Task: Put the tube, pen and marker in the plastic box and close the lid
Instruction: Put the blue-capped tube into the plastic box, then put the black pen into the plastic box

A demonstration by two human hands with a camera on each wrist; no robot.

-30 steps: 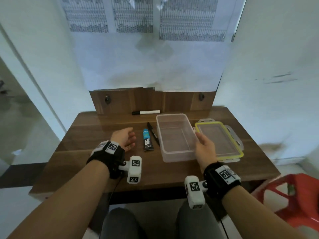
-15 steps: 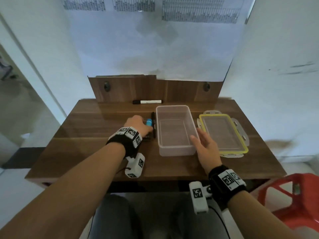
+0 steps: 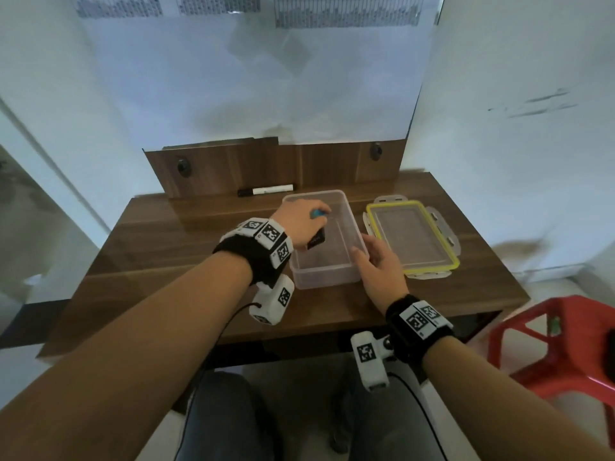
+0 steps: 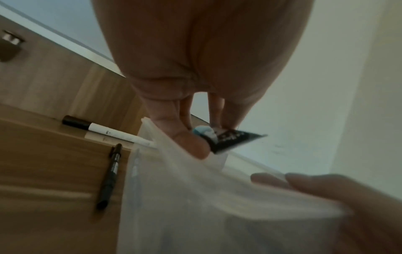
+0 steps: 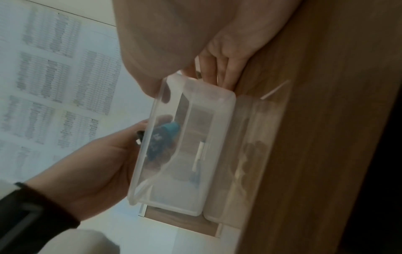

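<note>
Black tube with a blue cap (image 3: 316,240) is pinched in the left hand (image 3: 301,224), thumb and fingers curled round it near the cap end, held over the open clear plastic box (image 3: 327,277), tube not touching the box floor as far as the head view shows. Left wrist view: thumb (image 4: 185,137) under the cap, flat crimped end of the tube sticking out to the right.

Right hand (image 3: 379,269) rests against the box's near right corner, fingers mostly straight, thumb over the rim, other fingers along the outer wall; steadying contact, not a full grip. Right wrist view shows the tube through the translucent wall.

Black pen (image 4: 109,177) lies on the wooden desk (image 3: 166,261) just left of the box, hidden behind the left hand in the head view. White marker with a black cap (image 3: 266,190) lies at the back of the desk against the wooden back panel (image 3: 233,168), near the box's far left corner.

Clear lid with a yellow rim (image 3: 412,237) lies flat just right of the box, latches splayed out.

Red plastic stool (image 3: 565,344) sits off the desk's right front corner.
</note>
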